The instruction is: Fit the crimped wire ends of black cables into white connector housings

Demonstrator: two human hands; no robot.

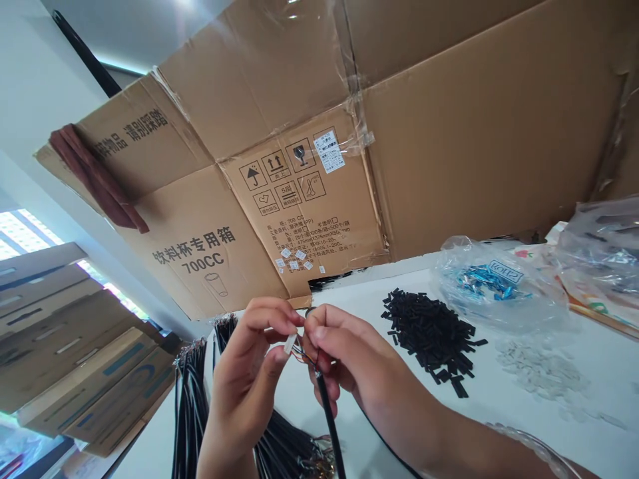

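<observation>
One view, head: all the work happens above a white table.
Left hand: thumb and first finger are pressed together, pinching a small white connector.
Right hand: fingers are closed around a black cable near its end, where thin coloured wires come out. These wires reach toward the connector; whether they are already inside it, I cannot tell.
Left of the grip: many black cables in bundles hang down, and their ends are too small to read.
Right of the grip: a heap of short black sleeves lies near, then a scatter of small white parts. A clear plastic bag with blue parts lies farther away.
Behind the grip: a large cardboard carton stands.
Progress: one cable is in work; the sleeves and white parts remain in big heaps. How many cables are finished, I cannot tell.
</observation>
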